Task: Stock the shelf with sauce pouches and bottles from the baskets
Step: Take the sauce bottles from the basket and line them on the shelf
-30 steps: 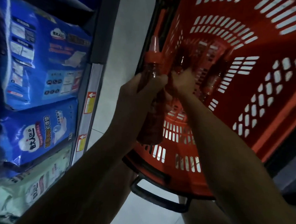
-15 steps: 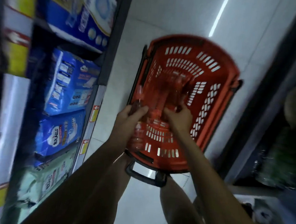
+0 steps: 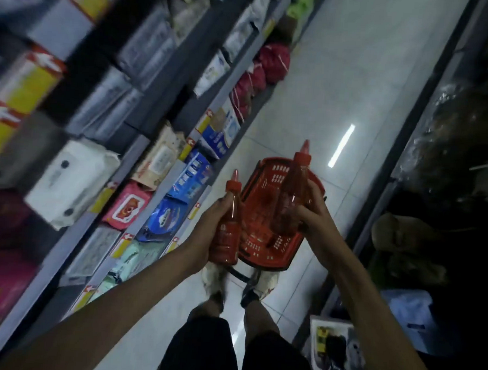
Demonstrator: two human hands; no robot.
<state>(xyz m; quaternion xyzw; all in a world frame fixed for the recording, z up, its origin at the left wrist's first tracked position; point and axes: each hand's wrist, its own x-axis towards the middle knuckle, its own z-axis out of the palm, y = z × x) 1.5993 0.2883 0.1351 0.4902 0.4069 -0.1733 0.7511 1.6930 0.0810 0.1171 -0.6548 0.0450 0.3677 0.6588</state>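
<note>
1. Head view: I see the shelf (image 3: 64,246) at left, its packets (image 3: 67,181) too blurred to read.
2. The red basket (image 3: 278,164) sits on the floor (image 3: 327,90); I cannot tell its contents.
3. The left hand (image 3: 207,236) grips one sauce bottle (image 3: 229,232) and the right hand (image 3: 316,215) grips a second bottle (image 3: 293,193), both over the basket.

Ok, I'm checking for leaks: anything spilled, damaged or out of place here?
Nothing stands out. The left hand grips the left sauce bottle, the right hand the right sauce bottle, both capped; the floor by the red basket shows no spill.
</note>
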